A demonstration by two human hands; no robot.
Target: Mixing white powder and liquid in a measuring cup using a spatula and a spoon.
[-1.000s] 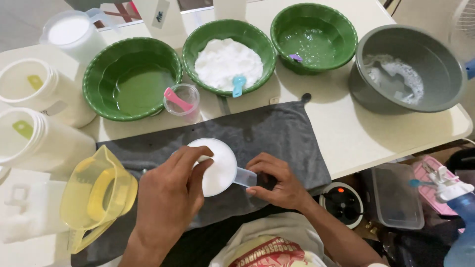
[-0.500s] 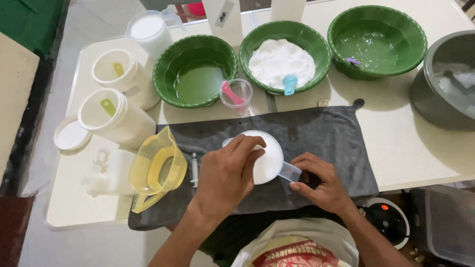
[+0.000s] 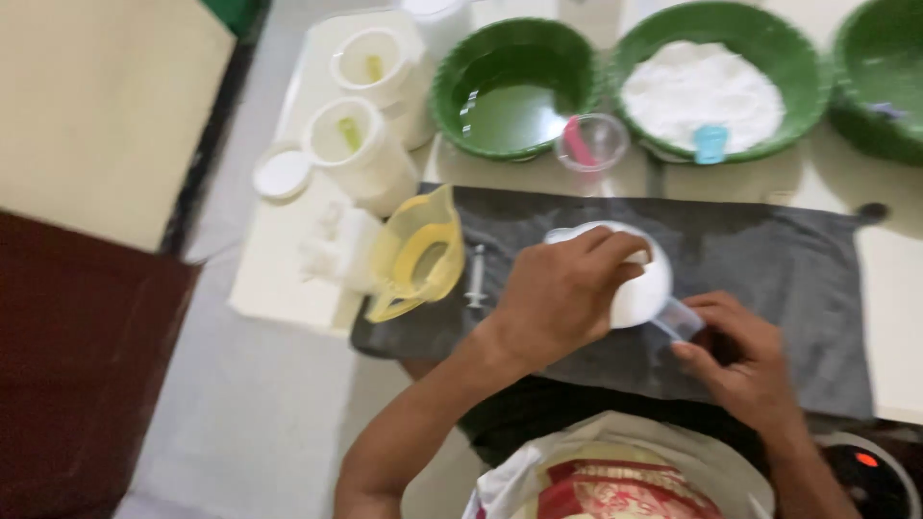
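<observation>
On the grey cloth [image 3: 769, 279], hands hold a measuring cup [image 3: 635, 279], handle pointing right.

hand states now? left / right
Left hand: fingers closed over the white-filled measuring cup, gripping its top.
Right hand: closed on the cup's clear handle.

Home setting, makeshift mixing station, not a proper lab. White table [image 3: 894, 317] under a dark grey cloth [image 3: 769, 279]; beyond the left hand [image 3: 562, 293], green plastic basins, one with greenish liquid [image 3: 510, 106], one with white powder [image 3: 707, 86]. Left of that hand: yellow plastic jug [image 3: 418, 255], white tubs [image 3: 356, 149], small syringe [image 3: 476, 277]. Plain pale floor [image 3: 279, 404] further left, household look.
</observation>
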